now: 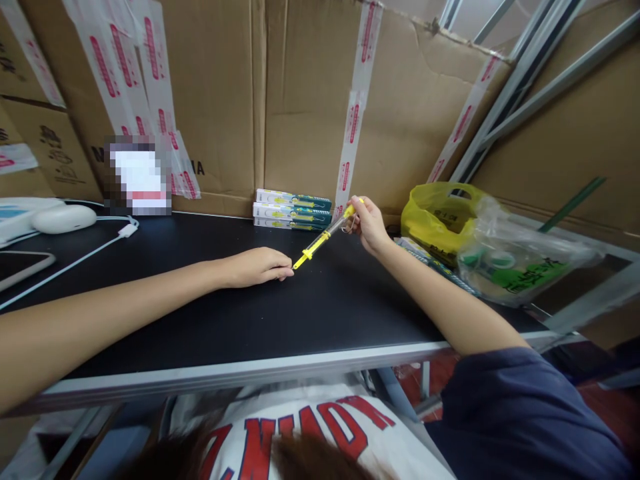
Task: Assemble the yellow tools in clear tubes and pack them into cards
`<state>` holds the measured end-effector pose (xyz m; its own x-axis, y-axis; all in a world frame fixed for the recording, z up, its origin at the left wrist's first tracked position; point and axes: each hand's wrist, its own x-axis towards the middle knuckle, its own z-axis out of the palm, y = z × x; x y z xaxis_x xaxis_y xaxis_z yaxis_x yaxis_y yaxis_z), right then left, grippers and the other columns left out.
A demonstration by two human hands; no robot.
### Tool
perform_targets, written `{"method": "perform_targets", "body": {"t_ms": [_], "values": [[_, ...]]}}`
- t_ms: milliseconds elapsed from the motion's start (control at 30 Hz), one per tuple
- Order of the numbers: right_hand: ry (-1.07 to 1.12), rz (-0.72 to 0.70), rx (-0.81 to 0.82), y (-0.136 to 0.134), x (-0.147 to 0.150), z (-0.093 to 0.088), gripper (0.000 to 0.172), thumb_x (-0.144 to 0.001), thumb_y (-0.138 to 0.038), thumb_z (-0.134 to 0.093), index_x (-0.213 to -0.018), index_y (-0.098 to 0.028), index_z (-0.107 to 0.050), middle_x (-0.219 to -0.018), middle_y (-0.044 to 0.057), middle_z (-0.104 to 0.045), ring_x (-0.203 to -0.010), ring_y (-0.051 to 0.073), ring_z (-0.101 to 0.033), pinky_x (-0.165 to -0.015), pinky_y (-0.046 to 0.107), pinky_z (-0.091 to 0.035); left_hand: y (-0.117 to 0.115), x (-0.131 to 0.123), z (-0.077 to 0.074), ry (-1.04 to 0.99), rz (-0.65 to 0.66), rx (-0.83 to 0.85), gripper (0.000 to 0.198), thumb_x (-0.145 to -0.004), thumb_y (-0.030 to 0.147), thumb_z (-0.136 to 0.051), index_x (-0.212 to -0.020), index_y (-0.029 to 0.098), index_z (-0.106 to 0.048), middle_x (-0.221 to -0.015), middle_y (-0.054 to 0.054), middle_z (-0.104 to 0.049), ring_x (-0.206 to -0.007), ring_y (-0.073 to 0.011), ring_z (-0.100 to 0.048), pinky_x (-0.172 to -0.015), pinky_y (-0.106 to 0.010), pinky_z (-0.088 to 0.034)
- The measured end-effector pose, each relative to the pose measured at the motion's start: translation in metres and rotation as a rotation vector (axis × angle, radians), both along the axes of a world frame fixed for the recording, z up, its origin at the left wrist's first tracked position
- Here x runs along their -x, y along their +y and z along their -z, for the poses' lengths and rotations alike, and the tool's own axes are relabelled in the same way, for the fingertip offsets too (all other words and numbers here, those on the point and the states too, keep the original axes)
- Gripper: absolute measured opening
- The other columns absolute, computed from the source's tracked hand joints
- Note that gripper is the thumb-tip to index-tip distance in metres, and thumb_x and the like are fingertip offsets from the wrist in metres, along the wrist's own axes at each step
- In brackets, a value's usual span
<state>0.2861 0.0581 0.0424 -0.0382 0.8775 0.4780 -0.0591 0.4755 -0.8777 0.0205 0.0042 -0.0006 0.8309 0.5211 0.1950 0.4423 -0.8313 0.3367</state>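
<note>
A slim yellow tool with a clear tube point(319, 241), rather like a syringe, slants between my hands above the black tabletop. My right hand point(369, 223) grips its upper yellow end, where a thin wire-like loop hangs by the fingers. At the lower end, the fingertips of my left hand point(263, 267) are pinched together on the flat yellow tip, which has a small hole. Just behind the tool, several slim printed boxes point(290, 212) lie stacked against the cardboard, with pictures of a yellow tool on them.
A yellow plastic bag point(437, 217) and a clear bag with green print point(520, 260) sit right of my right forearm, partly over another slim box point(433, 263). At left are a phone point(23, 267), a white cable point(75, 263) and a white rounded device point(64, 219). Cardboard point(310, 100) walls the back.
</note>
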Motion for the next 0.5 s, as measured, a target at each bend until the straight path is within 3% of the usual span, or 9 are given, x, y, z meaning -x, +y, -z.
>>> {"method": "perform_targets", "body": {"t_ms": [133, 367, 500], "values": [[0.011, 0.089, -0.005, 0.006, -0.007, -0.004, 0.037, -0.080, -0.055, -0.065, -0.077, -0.023, -0.046, -0.045, -0.012, -0.030, -0.036, 0.005, -0.032, -0.038, 0.020, -0.035, 0.002, 0.001, 0.001, -0.018, 0.019, 0.000, 0.037, -0.095, 0.040, -0.039, -0.073, 0.017, -0.059, -0.075, -0.003, -0.060, -0.069, -0.0142, -0.056, -0.067, -0.024, -0.039], [-0.040, -0.061, 0.001, -0.011, 0.015, 0.010, 0.041, -0.076, -0.059, -0.067, -0.080, -0.023, -0.047, -0.047, -0.012, -0.030, -0.037, 0.004, -0.029, -0.039, 0.020, -0.037, 0.002, 0.001, 0.004, 0.002, 0.012, -0.035, 0.037, -0.095, 0.039, -0.038, -0.072, 0.018, -0.056, -0.074, -0.003, -0.058, -0.068, -0.0146, -0.054, -0.066, -0.025, -0.039], [0.019, 0.003, -0.028, -0.001, 0.001, 0.001, 0.039, -0.076, -0.056, -0.068, -0.078, -0.023, -0.046, -0.046, -0.012, -0.028, -0.037, 0.004, -0.028, -0.037, 0.019, -0.033, 0.000, 0.001, 0.002, 0.010, 0.002, -0.040, 0.036, -0.096, 0.037, -0.036, -0.072, 0.018, -0.054, -0.076, -0.003, -0.059, -0.070, -0.0147, -0.055, -0.068, -0.024, -0.039]]}}
